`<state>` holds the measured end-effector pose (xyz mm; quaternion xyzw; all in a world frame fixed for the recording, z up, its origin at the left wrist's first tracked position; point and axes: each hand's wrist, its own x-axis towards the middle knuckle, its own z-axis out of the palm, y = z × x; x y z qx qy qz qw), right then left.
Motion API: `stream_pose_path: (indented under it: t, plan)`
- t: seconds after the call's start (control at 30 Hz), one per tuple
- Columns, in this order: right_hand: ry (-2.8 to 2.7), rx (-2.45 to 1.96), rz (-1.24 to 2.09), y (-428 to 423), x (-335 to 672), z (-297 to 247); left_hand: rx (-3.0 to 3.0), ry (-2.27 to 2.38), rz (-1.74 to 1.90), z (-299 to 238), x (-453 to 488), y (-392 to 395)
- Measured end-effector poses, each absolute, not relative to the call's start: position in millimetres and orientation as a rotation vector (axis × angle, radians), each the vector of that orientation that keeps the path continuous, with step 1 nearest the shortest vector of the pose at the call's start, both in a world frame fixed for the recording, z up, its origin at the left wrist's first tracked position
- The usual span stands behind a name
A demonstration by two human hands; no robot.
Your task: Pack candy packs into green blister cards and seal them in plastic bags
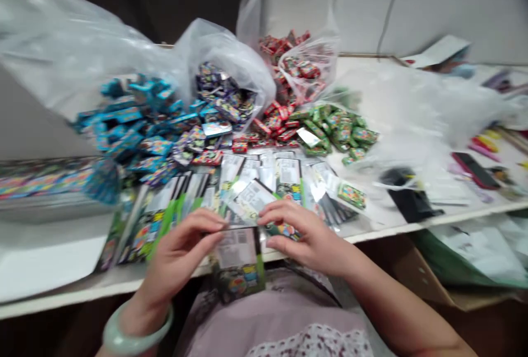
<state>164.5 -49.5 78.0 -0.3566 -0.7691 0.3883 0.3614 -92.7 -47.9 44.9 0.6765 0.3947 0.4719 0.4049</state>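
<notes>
My left hand pinches the top edge of a flat printed plastic packet, which hangs in front of the table edge above my lap. The packet has a pale label panel, a green strip and colourful print. To its right, my right hand has its fingers curled around the lower part of a second, tilted packet; part of that packet is hidden under the fingers. Behind my hands, several similar packets lie overlapping on the table. A small green box rests at their right end.
Piles of small blue boxes, purple boxes, red boxes and green boxes spill from clear plastic bags. A phone and a black object lie right. Below stands a cardboard box.
</notes>
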Motion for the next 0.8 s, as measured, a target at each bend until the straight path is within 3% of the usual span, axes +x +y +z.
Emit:
stream_pose_path:
  t: [0.13,0.23,0.3,0.5,0.8]
  plan:
    - [-1.735,-1.307,0.760,-18,242,92,1.690,1.117,1.208,39,-96,-43]
    - [-1.704,-1.903,0.538,10,305,72,1.642,1.182,1.214,34,-96,-44]
    - [-1.748,-2.053,0.545,24,330,50,1.616,1.217,1.191,32,-95,-44]
    - [-1.787,-2.231,0.494,28,336,4,1.585,1.258,1.153,30,-96,-43]
    - [-1.885,-2.268,0.556,4,337,7,1.540,1.274,1.137,34,-90,-42]
